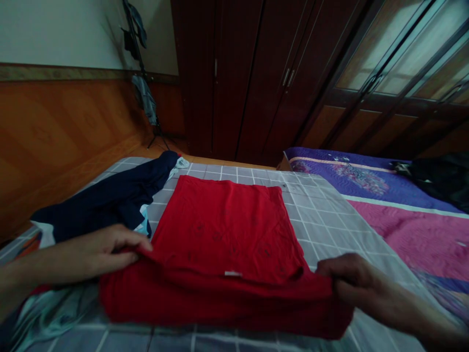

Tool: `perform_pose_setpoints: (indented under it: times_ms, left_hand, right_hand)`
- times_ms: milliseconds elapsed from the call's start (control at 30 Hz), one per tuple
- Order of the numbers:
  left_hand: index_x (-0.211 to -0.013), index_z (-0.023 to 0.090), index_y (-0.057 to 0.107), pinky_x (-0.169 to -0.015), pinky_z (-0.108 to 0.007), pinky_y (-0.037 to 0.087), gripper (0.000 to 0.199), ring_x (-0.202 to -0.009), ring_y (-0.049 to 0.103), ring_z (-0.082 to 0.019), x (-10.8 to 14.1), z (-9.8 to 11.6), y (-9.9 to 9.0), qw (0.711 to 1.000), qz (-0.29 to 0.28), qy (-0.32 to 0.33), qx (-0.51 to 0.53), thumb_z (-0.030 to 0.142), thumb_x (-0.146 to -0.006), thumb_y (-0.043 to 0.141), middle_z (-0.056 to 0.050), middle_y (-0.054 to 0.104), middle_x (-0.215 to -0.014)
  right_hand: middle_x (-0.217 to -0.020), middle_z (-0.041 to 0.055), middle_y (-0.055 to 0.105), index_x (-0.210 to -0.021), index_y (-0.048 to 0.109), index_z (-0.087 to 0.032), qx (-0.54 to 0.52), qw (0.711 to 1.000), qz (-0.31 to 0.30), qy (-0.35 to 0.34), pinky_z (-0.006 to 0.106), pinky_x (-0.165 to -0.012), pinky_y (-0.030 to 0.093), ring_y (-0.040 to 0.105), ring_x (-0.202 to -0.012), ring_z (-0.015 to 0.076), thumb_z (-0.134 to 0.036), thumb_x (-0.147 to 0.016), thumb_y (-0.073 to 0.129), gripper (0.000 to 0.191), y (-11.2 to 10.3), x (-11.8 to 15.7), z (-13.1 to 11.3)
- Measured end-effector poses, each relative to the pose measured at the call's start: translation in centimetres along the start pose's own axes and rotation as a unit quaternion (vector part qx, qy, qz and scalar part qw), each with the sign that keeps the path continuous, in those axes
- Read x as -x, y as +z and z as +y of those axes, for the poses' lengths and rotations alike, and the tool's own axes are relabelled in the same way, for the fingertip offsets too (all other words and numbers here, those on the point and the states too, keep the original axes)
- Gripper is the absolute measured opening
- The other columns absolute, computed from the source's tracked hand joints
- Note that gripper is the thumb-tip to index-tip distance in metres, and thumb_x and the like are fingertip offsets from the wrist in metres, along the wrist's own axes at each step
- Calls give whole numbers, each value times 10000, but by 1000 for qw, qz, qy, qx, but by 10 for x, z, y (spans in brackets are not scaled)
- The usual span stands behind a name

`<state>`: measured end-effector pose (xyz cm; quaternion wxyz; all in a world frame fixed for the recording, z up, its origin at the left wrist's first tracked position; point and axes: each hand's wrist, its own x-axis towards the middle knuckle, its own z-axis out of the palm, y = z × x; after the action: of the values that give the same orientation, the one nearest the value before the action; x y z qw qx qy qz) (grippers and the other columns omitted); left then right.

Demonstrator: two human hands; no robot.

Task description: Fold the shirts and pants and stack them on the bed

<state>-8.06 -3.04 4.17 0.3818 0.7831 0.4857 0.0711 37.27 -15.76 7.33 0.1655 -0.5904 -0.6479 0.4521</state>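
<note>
A red knit garment (220,230) is laid flat on a grey checked bedsheet (322,220), right in front of the camera, with the far part squared off into a tidy rectangle and a thicker doubled band of the same cloth lying along the near edge. A small white tag (233,274) can be seen at the fold line. The cloth is being held from both sides: the left hand (98,252) is closed on the near left edge, fingers curled over the fold, while the right hand (361,281) is closed around the near right corner, with the fabric gathered up in its grip. How the thumbs sit can't really be made out from this angle. Just left of the red piece, a navy garment (110,195) is lying in a loose heap, almost touching the left hand, with some pale cloth (182,163) showing at its far end. Off to the right, a purple and pink quilt (414,234) is spread on a second bed, and a dark bundle (436,181) is sitting on it. Further back, a dark wood wardrobe (249,83) is standing against the wall, and clothes are hung on a black tripod stand (141,83) in the corner.
</note>
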Motion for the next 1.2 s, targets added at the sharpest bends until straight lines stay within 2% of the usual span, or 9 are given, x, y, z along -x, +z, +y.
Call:
perform_pose_setpoints:
  times_ms: [67,200,333,433,567,733,933,1067,1200]
  left_hand:
    - [-901,290,743,-769,-266,477,250,-858,644,-199,-43,17,-38,993,-103,8,59,392,-740,582,15,726,-918]
    - [-913,227,719,-698,-258,488,280,-815,647,-203,-133,26,-79,984,-75,-1,161,359,-669,688,-15,716,-942]
    - [-915,190,689,-687,-272,496,358,-799,649,-208,-215,0,-75,974,-61,-7,216,374,-612,743,-48,706,-940]
    - [-945,162,654,-653,-261,479,459,-755,641,-194,-251,-28,-59,975,-27,-27,221,419,-583,771,-52,692,-874]
    - [-1106,174,567,-674,-258,470,571,-812,642,-189,-256,-45,-44,966,14,-28,255,451,-642,750,-43,670,-937]
    - [-1063,157,559,-675,-287,470,560,-787,642,-204,-249,-39,-41,969,37,-54,239,446,-617,737,-54,670,-917]
    - [-1001,139,621,-717,-304,448,572,-839,617,-238,-259,-48,-42,981,187,-47,0,524,-580,662,-66,654,-903]
    - [-838,181,625,-634,-274,404,381,-746,589,-211,-260,-50,-42,979,150,-50,-125,510,-650,583,-28,640,-781]
    - [-626,199,510,-550,-257,331,289,-635,513,-175,-259,-45,-41,980,138,-36,-141,483,-654,558,6,561,-640]
  right_hand:
    - [-612,13,636,-678,665,-167,-59,997,-25,34,218,-494,407,559,-549,144,-280,-633,520,189,-33,-37,-10]
    - [-621,14,651,-647,673,-155,-110,994,6,28,222,-522,404,548,-550,133,-239,-546,550,180,-89,-123,-6]
    - [-545,8,614,-581,649,-148,-129,989,65,28,218,-487,371,502,-493,111,-220,-496,568,138,-112,-203,28]
    - [-582,25,634,-634,661,-146,-140,985,93,35,227,-490,379,526,-517,123,-273,-547,614,161,-110,-237,63]
    - [-797,53,700,-929,676,-161,-162,975,149,35,239,-568,433,607,-654,148,-407,-666,645,361,-102,-242,95]
    - [-836,76,710,-1041,644,-140,-131,975,172,44,271,-611,471,635,-678,176,-392,-624,702,490,-103,-237,98]
    - [-817,87,700,-1052,649,-111,10,975,210,77,273,-595,468,637,-690,192,-411,-665,671,490,-114,-246,102]
    - [-993,119,679,-1069,669,-138,136,954,247,104,280,-620,436,631,-760,214,-413,-614,717,534,-121,-245,108]
    - [-732,69,670,-781,709,-174,226,937,236,124,276,-562,371,600,-650,202,-385,-630,693,260,-116,-243,97]
